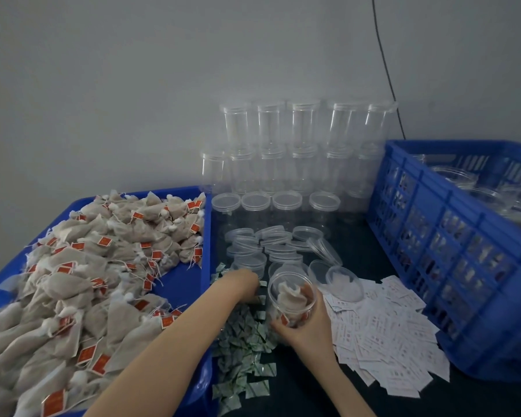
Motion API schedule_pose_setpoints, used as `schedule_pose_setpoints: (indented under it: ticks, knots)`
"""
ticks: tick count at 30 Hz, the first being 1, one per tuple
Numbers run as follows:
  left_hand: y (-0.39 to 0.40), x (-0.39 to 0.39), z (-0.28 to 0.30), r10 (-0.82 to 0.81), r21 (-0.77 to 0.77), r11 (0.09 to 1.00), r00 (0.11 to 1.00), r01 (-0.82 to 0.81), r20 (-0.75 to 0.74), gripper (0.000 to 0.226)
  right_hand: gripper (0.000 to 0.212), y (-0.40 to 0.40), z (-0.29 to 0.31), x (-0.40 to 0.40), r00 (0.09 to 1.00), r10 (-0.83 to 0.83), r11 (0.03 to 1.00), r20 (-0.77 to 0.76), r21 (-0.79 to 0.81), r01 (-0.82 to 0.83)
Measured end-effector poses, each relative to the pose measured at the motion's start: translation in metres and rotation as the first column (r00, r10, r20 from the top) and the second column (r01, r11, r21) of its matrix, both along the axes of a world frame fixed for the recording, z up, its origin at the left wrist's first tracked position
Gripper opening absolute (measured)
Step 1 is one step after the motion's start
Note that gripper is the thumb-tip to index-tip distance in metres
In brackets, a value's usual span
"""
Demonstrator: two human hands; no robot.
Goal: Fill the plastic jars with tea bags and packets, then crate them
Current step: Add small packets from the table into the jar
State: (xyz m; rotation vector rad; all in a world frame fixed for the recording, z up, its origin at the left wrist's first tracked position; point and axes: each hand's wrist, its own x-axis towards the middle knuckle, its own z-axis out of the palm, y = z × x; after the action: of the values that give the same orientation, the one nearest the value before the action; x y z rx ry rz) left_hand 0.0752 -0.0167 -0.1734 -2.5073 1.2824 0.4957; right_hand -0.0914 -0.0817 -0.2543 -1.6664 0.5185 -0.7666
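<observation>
Seen from the head camera, an open jar [292, 299] holding tea bags is gripped by the right hand [306, 329] on the bench; the left hand [244, 281] reaches into green packets [244, 335], its grip unclear. Many empty jars [301, 152] remain; filled ones are seen in the blue crate [451, 248].

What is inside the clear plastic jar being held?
The clear plastic jar in the right hand holds beige tea bags with one red tag; fingers hide its bottom.
</observation>
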Motion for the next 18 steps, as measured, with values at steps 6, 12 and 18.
schedule_pose_setpoints:
  ticks: [6, 12, 18]
  knots:
    - [0.000, -0.001, 0.012, 0.043, -0.142, 0.990, 0.985, -0.019, 0.166, 0.019, 0.089, 0.000, -0.008, 0.003, 1.000, -0.013, 1.000, -0.008, -0.006, 0.013]
    - [0.001, -0.005, 0.034, 0.066, -0.409, 0.912, 0.977, 0.023, 0.204, 0.027, 0.085, 0.000, -0.007, 0.003, 1.000, -0.017, 1.000, 0.001, -0.010, 0.017]
    - [0.004, -0.018, 0.060, 0.005, -0.779, 0.626, 0.999, 0.023, 0.034, 0.012, 0.078, 0.001, -0.004, 0.001, 1.000, -0.023, 1.000, -0.006, -0.022, 0.023]
